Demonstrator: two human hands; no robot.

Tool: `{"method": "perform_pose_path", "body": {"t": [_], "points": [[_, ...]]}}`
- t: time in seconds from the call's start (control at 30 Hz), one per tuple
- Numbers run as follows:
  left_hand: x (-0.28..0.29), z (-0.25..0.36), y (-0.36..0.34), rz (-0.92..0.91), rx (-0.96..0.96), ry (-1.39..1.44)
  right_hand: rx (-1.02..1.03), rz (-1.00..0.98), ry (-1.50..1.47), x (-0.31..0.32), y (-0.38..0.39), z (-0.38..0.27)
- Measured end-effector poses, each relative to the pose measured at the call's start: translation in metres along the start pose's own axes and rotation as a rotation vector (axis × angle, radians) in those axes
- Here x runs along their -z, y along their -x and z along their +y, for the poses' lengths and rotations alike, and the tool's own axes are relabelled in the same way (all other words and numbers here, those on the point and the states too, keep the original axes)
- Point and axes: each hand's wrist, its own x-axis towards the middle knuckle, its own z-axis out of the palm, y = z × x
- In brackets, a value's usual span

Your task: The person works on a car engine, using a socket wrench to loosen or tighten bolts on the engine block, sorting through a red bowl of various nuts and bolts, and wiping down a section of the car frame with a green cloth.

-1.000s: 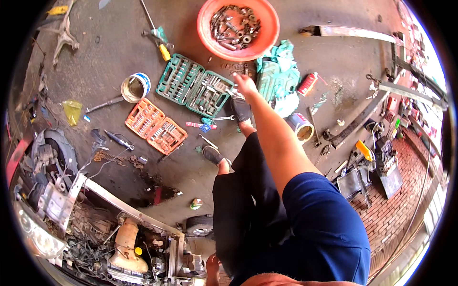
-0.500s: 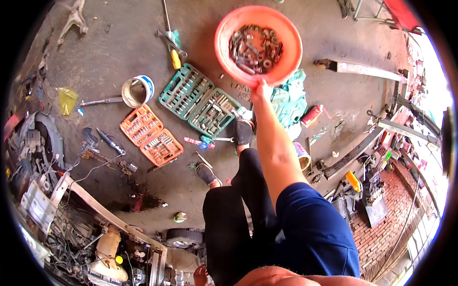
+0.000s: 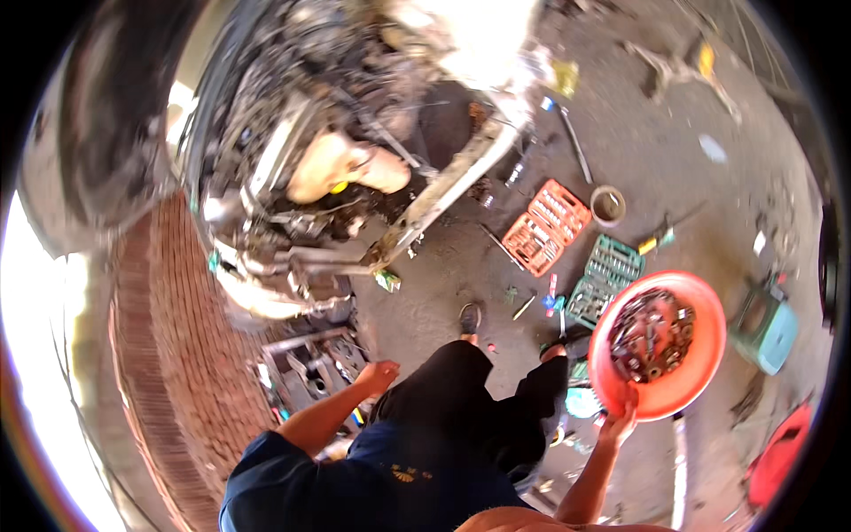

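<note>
My right hand (image 3: 620, 418) grips the near rim of a red plastic basin (image 3: 706, 372), holding it off to the right above the floor. Inside the basin lies a heap of dark metal bolts, nuts and other small parts (image 3: 654, 337). My left hand (image 3: 379, 377) hangs at my left side with its fingers curled, and nothing shows in it. Under the basin's left edge, a green socket set case (image 3: 605, 279) lies open and is partly hidden. Beyond it is an open orange socket set case (image 3: 546, 227).
A vehicle's exposed front, with a metal bumper beam (image 3: 452, 188), fills the upper left, blurred. A round tub (image 3: 608, 205) stands past the cases. A teal box-shaped thing (image 3: 768, 328) is at the right. Brick paving (image 3: 199, 328) runs along the left.
My view has swung left, bringing the vehicle's front to the upper left. The basin, still in my right hand, is now at my right side. My left hand has come fully into view.
</note>
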Motion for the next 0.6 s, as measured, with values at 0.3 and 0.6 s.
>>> {"method": "perform_pose_path", "body": {"t": [0.3, 0.6], "points": [[0.019, -0.053, 0.031, 0.163, -0.434, 0.41, -0.039, -0.325, 0.286, -0.182, 0.164, 0.038], [0.158, -0.191, 0.085, 0.387, -0.597, 0.532, -0.01, -0.501, 0.314, -0.502, 0.33, 0.131]]}}
